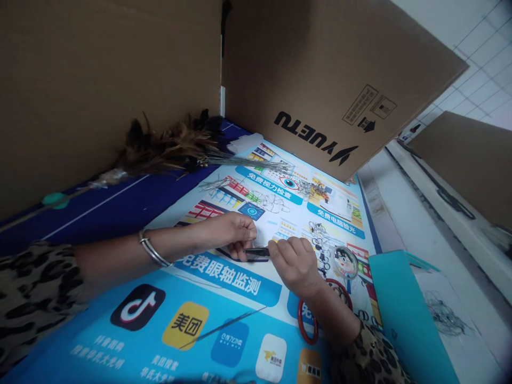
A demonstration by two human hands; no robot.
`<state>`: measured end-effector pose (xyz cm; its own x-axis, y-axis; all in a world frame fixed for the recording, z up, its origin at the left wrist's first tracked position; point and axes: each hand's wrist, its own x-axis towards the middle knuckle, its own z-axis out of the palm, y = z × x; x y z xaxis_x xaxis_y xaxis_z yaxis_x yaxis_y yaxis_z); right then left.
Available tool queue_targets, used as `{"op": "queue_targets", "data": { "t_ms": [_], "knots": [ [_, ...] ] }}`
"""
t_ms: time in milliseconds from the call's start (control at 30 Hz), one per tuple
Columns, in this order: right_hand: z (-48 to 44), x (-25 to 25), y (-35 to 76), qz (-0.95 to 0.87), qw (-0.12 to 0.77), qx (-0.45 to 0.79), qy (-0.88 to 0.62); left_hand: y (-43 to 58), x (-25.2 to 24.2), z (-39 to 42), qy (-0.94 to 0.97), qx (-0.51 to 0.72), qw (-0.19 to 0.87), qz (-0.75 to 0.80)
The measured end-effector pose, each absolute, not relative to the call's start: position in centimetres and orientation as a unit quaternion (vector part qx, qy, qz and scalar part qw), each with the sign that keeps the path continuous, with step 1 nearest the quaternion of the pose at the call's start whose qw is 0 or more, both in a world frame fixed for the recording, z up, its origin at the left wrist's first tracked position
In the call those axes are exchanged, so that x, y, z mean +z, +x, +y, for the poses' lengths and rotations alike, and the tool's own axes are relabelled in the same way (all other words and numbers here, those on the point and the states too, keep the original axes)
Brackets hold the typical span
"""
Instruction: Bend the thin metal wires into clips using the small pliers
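Note:
My left hand [240, 234], coming in from the left with a silver bangle on the wrist, is closed in a pinch. A short bit of thin wire [254, 239] seems to show at its fingertips, though it is too small to make out well. Closed in a fist, my right hand [294, 261] grips dark narrow-nosed pliers [258, 251]. Their tip points left and meets the fingers of my left hand; the grip is hidden in my palm. Red loops [308, 322] show on both sides of my right wrist, and I cannot tell whether they belong to the pliers.
A printed blue-and-white sheet [224, 298] covers the table. Straight wires [252, 161] and brown feathers [172, 141] lie at the back left. Bent wire pieces [272, 201] and dark rings [322, 248] are scattered about. A teal box [408, 314] stands right; cardboard [320, 80] walls the back.

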<state>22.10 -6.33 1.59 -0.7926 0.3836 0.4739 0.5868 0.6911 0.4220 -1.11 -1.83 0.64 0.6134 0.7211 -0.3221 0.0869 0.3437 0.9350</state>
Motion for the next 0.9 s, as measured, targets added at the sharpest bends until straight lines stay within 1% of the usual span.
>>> {"op": "queue_targets", "data": {
  "t_ms": [300,433,567,667,767,900],
  "knots": [
    [-6.4,1.4,21.6,-0.898,0.149,-0.276,-0.308,-0.8,1.3,-2.0,0.542,0.231,0.697,0.408],
    [-6.7,1.0,21.4,-0.901,0.128,-0.240,-0.339,-0.9,1.3,-2.0,0.587,0.233,0.658,0.410],
    [-7.1,0.8,21.1,-0.898,0.122,-0.187,-0.379,-0.9,1.7,-2.4,0.662,0.233,0.571,0.425],
    [-7.3,0.9,20.9,-0.895,0.119,-0.124,-0.411,-0.9,2.4,-2.8,0.735,0.210,0.472,0.439],
    [-7.4,1.3,20.7,-0.887,0.091,-0.051,-0.449,-0.8,2.7,-3.2,0.796,0.177,0.371,0.444],
    [-7.4,2.0,20.5,-0.875,0.061,-0.001,-0.480,-0.6,2.3,-3.8,0.834,0.145,0.289,0.446]
  ]
}}
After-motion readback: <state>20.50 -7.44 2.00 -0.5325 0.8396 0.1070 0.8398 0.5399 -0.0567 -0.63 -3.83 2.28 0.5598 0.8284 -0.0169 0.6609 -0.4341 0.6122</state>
